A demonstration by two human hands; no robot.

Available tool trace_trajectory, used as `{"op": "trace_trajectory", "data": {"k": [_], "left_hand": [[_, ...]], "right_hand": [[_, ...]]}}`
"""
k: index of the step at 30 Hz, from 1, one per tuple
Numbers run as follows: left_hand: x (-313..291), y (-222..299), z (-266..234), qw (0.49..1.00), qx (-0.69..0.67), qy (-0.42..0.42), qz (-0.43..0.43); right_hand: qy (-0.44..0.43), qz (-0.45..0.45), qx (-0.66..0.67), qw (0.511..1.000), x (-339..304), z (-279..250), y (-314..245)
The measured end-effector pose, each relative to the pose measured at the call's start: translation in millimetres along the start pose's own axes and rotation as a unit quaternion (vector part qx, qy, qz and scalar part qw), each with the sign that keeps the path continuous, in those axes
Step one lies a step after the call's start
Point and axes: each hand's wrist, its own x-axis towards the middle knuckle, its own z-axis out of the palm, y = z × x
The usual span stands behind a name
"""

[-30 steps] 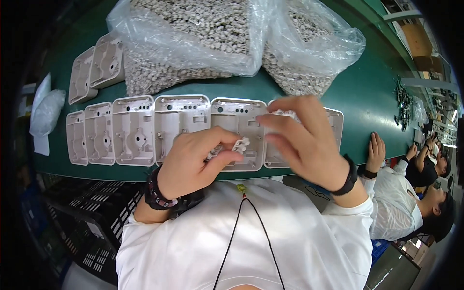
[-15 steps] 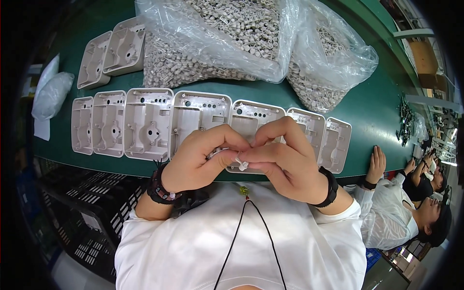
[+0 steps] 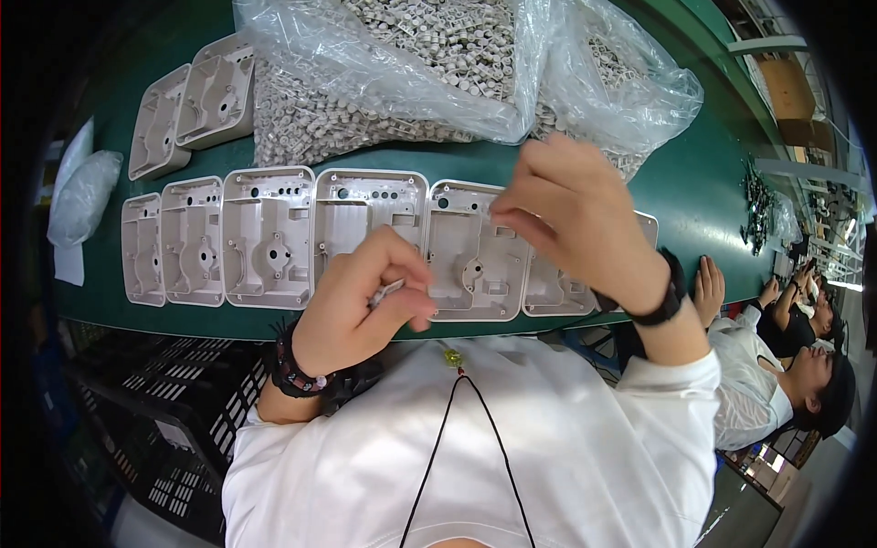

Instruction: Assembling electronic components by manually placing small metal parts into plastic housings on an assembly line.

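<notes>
My left hand (image 3: 365, 297) is curled in front of the row of housings, closed around small light-grey plastic parts (image 3: 387, 290) that show between thumb and fingers. Raised over the right part of the row, my right hand (image 3: 575, 215) has bent fingers drawn together; whatever they hold, if anything, is hidden. Beneath and between the hands lies an open light-grey plastic housing (image 3: 448, 239) with round holes and inner ribs. Several similar housings (image 3: 239, 239) stand side by side along the near table edge. Beyond my right hand is a clear bag (image 3: 653, 100) of small grey plastic parts.
A larger clear bag (image 3: 315, 114) of the same small parts fills the back middle. More housings (image 3: 157, 132) stand at the back left, near a plastic bag (image 3: 87, 196). A black crate (image 3: 178, 388) sits below the table. At right, a co-worker's hand (image 3: 708, 285) rests on the edge.
My hands have come apart. The right one moved up and right toward the bags; the left shifted slightly left. The small white part between the fingertips is out of sight.
</notes>
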Motion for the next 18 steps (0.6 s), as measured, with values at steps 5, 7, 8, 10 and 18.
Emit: {"op": "trace_trajectory", "data": {"k": [5, 7, 8, 10, 18], "left_hand": [[-10.0, -13.1, -0.4, 0.993, 0.012, 0.055, 0.103], [-10.0, -10.2, 2.4, 0.99, -0.045, 0.092, 0.094], [-10.1, -9.4, 3.0, 0.987, -0.072, 0.111, 0.09], [-12.2, -10.8, 0.9, 0.987, -0.065, 0.115, 0.095], [-10.8, -11.1, 4.9, 0.982, -0.063, 0.134, 0.115]], "right_hand": [[-0.079, -0.071, -0.12, 0.987, 3.3, 30.1, 24.7], [-0.089, -0.08, -0.135, 0.983, 5.2, 31.3, 25.4], [-0.099, -0.089, -0.151, 0.98, 6.1, 31.7, 25.7], [-0.108, -0.099, -0.165, 0.975, 7.7, 34.3, 24.8], [-0.134, -0.062, -0.214, 0.966, -1.8, 47.0, 14.3]]}}
